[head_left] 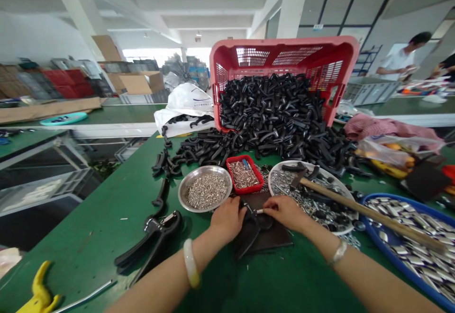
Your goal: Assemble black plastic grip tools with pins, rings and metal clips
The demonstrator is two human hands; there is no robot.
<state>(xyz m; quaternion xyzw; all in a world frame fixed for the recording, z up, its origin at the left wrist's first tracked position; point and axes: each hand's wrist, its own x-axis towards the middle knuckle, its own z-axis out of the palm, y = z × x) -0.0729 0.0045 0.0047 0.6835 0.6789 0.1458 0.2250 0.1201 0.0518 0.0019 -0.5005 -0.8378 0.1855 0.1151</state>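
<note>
My left hand (227, 219) is closed on a black two-handled tool (251, 233), its fingers pressed near the tool's upper end. The tool lies over a dark flat pad (280, 238). My right hand (287, 211) pinches the right end of a small metal coil spring (260, 211), whose left end meets the tool. A similar black two-handled tool (156, 239), with a spring in its head, lies to the left. Just beyond my hands are a steel bowl (182, 198) of small metal parts and a red tray (262, 180) of metal pins.
A hammer (359, 204) lies across a white tray (272, 180) of hardware and a blue tray (380, 251) of metal plates. Behind, a tipped red crate (284, 43) spills black handles (273, 109). A yellow tool (40, 289) and metal rod (87, 296) lie front left. A person (401, 62) stands far right.
</note>
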